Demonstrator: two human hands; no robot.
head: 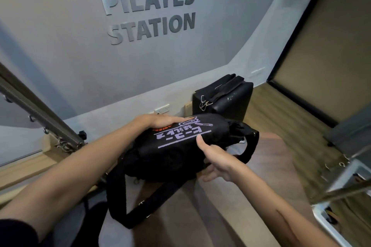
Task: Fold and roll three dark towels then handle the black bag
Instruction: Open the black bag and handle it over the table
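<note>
A black bag (172, 152) with lilac printed lettering and an orange mark is held up in front of me, its black strap (128, 202) looping down below it. My left hand (160, 121) lies flat over the bag's far upper edge. My right hand (214, 158) grips the bag's near right side, thumb on the printed face and fingers underneath. No towels can be seen as separate things; the bag looks stuffed and bulging.
A black padded box (226, 98) with straps and metal clips stands against the grey wall. A brown padded platform (271, 176) lies below the bag. Metal springs and a rail (40, 114) run at the left. A metal frame (341, 186) crosses the right side above wooden flooring.
</note>
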